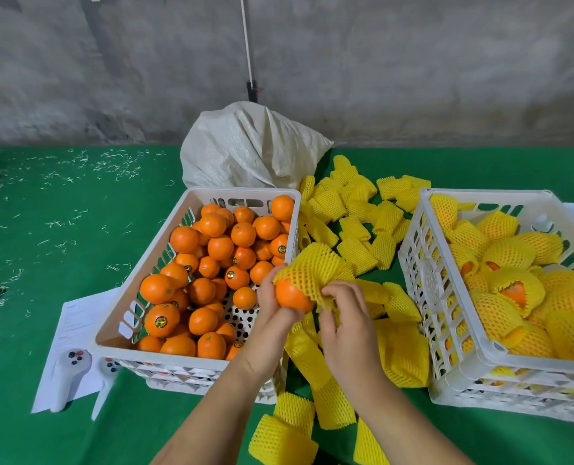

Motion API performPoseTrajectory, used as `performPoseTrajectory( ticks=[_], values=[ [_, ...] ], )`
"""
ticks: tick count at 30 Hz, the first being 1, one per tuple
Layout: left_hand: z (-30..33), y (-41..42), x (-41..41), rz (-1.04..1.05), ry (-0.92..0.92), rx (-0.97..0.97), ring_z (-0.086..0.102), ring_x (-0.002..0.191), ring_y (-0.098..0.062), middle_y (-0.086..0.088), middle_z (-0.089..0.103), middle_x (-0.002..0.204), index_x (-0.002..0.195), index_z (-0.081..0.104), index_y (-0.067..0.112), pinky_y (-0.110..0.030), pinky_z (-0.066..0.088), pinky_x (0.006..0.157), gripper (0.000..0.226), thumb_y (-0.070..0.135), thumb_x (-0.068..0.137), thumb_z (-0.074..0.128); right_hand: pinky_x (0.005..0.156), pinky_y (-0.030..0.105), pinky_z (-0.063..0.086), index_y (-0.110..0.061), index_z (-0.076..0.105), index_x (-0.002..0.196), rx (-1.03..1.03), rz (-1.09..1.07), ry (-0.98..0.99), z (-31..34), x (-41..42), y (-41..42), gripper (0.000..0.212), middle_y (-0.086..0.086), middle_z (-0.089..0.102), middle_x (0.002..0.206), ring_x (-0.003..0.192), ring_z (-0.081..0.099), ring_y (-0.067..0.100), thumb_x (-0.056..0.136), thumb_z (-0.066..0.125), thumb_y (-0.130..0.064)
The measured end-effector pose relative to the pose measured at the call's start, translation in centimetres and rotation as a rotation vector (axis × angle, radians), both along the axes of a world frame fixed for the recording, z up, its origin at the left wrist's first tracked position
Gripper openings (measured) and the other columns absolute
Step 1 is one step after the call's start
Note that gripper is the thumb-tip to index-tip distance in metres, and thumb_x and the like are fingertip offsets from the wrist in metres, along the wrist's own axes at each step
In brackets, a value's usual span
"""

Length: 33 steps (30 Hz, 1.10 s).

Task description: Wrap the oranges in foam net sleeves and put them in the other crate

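My left hand (272, 310) grips an orange (290, 297) between the two crates. A yellow foam net sleeve (309, 268) covers the orange's top half. My right hand (346, 317) pinches the sleeve's lower edge beside the fruit. The left white crate (164, 250) holds several bare oranges (218, 263). Inside the right white crate (423, 263) lie several oranges wrapped in yellow sleeves (514, 286).
Loose yellow sleeves (352, 216) are strewn over the green table (60, 229) between and in front of the crates. A white woven sack (252, 149) stands behind the left crate. Paper sheets (77, 323) and white controllers (67, 374) lie at its front left.
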<state>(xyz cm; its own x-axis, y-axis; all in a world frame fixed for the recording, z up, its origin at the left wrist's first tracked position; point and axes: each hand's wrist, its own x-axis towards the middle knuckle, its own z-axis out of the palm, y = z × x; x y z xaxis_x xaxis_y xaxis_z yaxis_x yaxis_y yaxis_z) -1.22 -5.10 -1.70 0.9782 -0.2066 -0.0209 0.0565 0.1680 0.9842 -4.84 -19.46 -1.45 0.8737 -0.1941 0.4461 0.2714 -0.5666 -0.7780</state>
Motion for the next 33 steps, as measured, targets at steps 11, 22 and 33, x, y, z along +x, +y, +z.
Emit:
performPoseTrajectory(
  ticks=[11, 22, 33],
  values=[
    [0.2, -0.3, 0.4, 0.127, 0.057, -0.163, 0.073, 0.11, -0.034, -0.015, 0.075, 0.119, 0.13, 0.071, 0.017, -0.044, 0.06, 0.092, 0.041, 0.036, 0.095, 0.081, 0.089, 0.023, 0.052, -0.018, 0.07, 0.119, -0.304, 0.047, -0.193, -0.7, -1.3, 0.8, 0.024, -0.008, 0.065, 0.117, 0.109, 0.058, 0.012, 0.099, 0.056, -0.018],
    [0.1, -0.3, -0.6, -0.069, -0.2, -0.003, 0.068, 0.103, -0.023, -0.008, 0.068, 0.121, 0.148, 0.05, 0.033, -0.032, 0.057, 0.085, 0.059, 0.02, 0.095, 0.073, 0.096, 0.012, 0.047, -0.023, 0.069, 0.123, -0.044, 0.021, -0.148, 2.6, 0.3, 0.3, 0.043, -0.008, 0.057, 0.134, 0.127, 0.052, 0.004, 0.094, 0.04, -0.011],
    [0.6, -0.4, -1.1, 0.135, -0.102, 0.019, 0.07, 0.085, -0.006, 0.018, 0.072, 0.096, 0.117, 0.057, 0.046, -0.027, 0.059, 0.071, 0.039, 0.042, 0.084, 0.077, 0.092, 0.006, 0.043, -0.024, 0.054, 0.132, 0.02, 0.036, -0.063, 0.7, -1.3, 1.3, 0.047, -0.009, 0.047, 0.132, 0.124, 0.049, 0.002, 0.091, 0.062, -0.002]
  ],
)
